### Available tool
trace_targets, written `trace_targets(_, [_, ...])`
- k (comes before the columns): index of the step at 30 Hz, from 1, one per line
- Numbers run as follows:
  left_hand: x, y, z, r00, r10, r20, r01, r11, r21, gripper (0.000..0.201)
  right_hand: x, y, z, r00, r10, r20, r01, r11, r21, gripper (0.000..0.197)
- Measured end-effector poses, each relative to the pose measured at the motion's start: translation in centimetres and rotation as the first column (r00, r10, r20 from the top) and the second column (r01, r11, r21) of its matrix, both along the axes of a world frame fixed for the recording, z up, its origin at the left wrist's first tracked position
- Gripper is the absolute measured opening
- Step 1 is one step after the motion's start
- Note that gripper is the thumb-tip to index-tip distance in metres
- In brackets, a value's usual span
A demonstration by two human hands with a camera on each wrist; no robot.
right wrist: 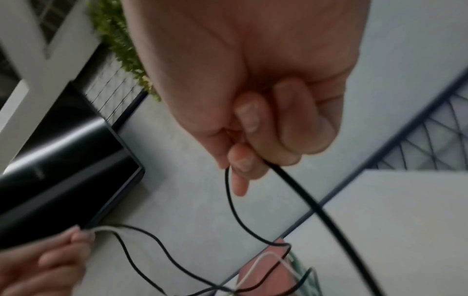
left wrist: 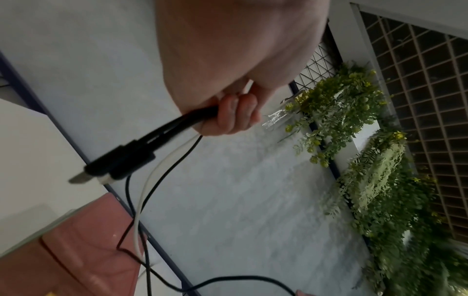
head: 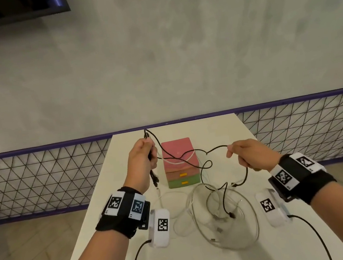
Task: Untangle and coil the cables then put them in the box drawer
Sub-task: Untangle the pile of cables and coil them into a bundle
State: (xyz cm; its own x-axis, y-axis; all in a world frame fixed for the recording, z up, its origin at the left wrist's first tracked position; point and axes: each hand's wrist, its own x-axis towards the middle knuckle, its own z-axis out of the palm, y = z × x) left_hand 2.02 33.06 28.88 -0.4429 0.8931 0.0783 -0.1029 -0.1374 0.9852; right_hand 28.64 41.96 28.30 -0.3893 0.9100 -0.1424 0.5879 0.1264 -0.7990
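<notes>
A thin black cable stretches in loops between my two raised hands above the white table. My left hand grips a bundle of black and white cable ends, and black plugs hang below its fist. My right hand holds the black cable in curled fingers. A white cable drapes over the pink-topped drawer box, whose drawers are closed. More white and clear cables lie tangled on the table in front of the box.
Two white devices with marker tags lie on the table near my wrists, each with a black lead. A purple-railed wire mesh fence runs behind the table. Green plants hang on the wall.
</notes>
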Motion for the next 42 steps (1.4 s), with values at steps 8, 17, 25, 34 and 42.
trace_targets(8, [1.0,-0.3,0.7,0.983,-0.149,-0.106,0.145,0.988,-0.047,0.022,1.0,1.6,0.8,0.768,-0.294,-0.569,0.448,0.881,0.150,0.024])
trace_targets(17, [1.1,-0.1,0.3,0.966,-0.185,-0.181,0.168,0.980,-0.107,0.027,1.7,0.0,-11.2,0.872,0.038,0.489,-0.036,0.999,-0.014,0.051])
trace_targets(25, [1.0,0.0,-0.3,0.967,-0.193,-0.168,0.171,0.976,-0.137,0.022,-0.8,-4.8,-16.8,0.592,0.583,0.556,-0.481,0.809,-0.337,0.056])
trace_targets(34, [1.9,0.4,-1.2,0.947,-0.256,-0.192,0.223,0.958,-0.181,0.023,-4.1,-6.8,-15.8,0.724,0.608,0.326,-0.598,0.789,-0.142,0.033])
trace_targets(42, [2.0,0.4,-1.8,0.949,-0.257,-0.181,0.222,0.956,-0.193,0.025,-0.3,-2.5,-15.5,0.836,0.175,0.521,-0.289,0.946,0.144,0.059])
